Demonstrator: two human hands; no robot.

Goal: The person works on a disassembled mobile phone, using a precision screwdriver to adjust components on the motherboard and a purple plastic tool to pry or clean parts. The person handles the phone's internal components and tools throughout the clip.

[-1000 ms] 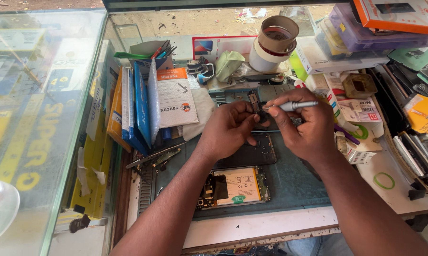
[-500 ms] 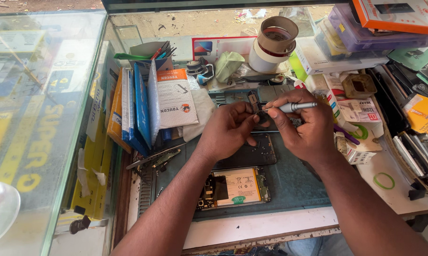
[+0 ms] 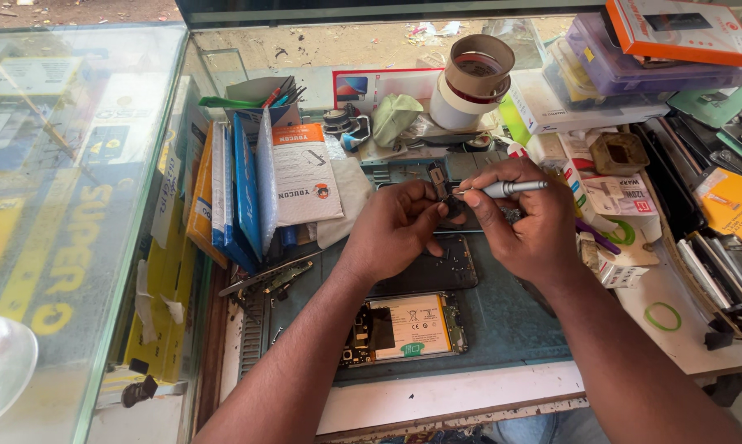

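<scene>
- A cluttered repair bench, its middle covered by a blue-green work mat [image 3: 503, 329] with a glass counter [image 3: 75, 205] along the left side.
- Containers: a clear purple plastic box [image 3: 642, 70] stands at the far right with an orange carton [image 3: 675, 29] lying on top; what the box holds cannot be made out. A cut-open holder [image 3: 260, 94] at the back left has pens and thin tools standing in it. Flat blue and yellow packets [image 3: 231, 189] stand on edge below it.
- The left hand [image 3: 396, 230] pinches a small dark part [image 3: 438, 181] between thumb and fingertips, above the mat's far end.
- The right hand [image 3: 523, 218] is closed around a slim silver screwdriver [image 3: 511, 188], its tip touching the part.
- A dark, flat phone back [image 3: 433, 267] lies under the hands; nearer the bench edge lies an opened phone [image 3: 404, 329], rectangular, battery and circuit board exposed.
- Stacked tape rolls [image 3: 470, 82] are round, beige and white.
- Bare mat shows right of the opened phone; the near edge is a pale, chipped strip [image 3: 445, 399].
</scene>
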